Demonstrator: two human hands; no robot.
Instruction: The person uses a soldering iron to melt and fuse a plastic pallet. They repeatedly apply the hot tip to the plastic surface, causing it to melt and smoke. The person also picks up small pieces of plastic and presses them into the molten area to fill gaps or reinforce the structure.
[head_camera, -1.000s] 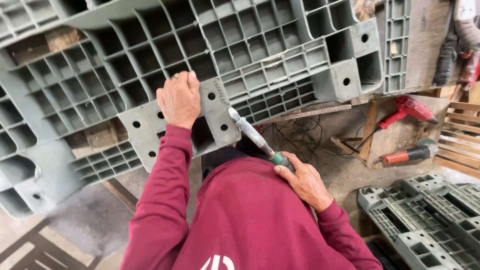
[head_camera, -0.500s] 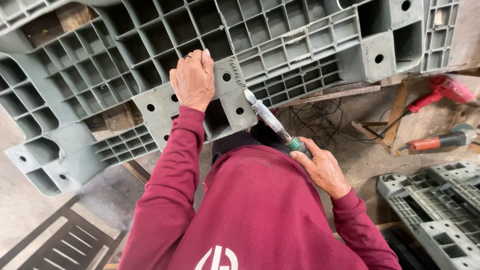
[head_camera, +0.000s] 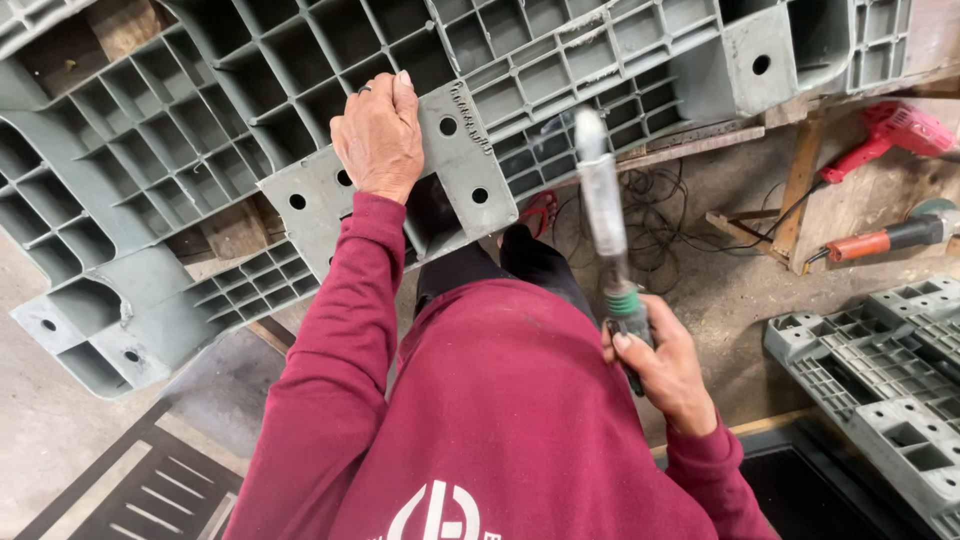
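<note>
A large grey plastic pallet (head_camera: 250, 90) stands tilted in front of me, its ribbed underside facing me. My left hand (head_camera: 380, 135) grips the top edge of one of its flat foot blocks (head_camera: 460, 160), which has several round holes. My right hand (head_camera: 660, 365) is shut on the dark handle of a long tool (head_camera: 600, 210) with a green collar and a pale metal shaft. The shaft points up and is blurred, its tip close to the pallet's ribs, apart from the foot block.
A red power drill (head_camera: 895, 130) and an orange-handled power tool (head_camera: 885, 240) lie on the dirty floor at right, with tangled cables (head_camera: 660, 200) nearby. Another grey pallet (head_camera: 880, 380) lies at lower right. A dark metal grate (head_camera: 150, 490) sits at lower left.
My right hand has swung the tool away from the foot block, so the shaft now points upward to the right of it. My left hand keeps its grip on the pallet.
</note>
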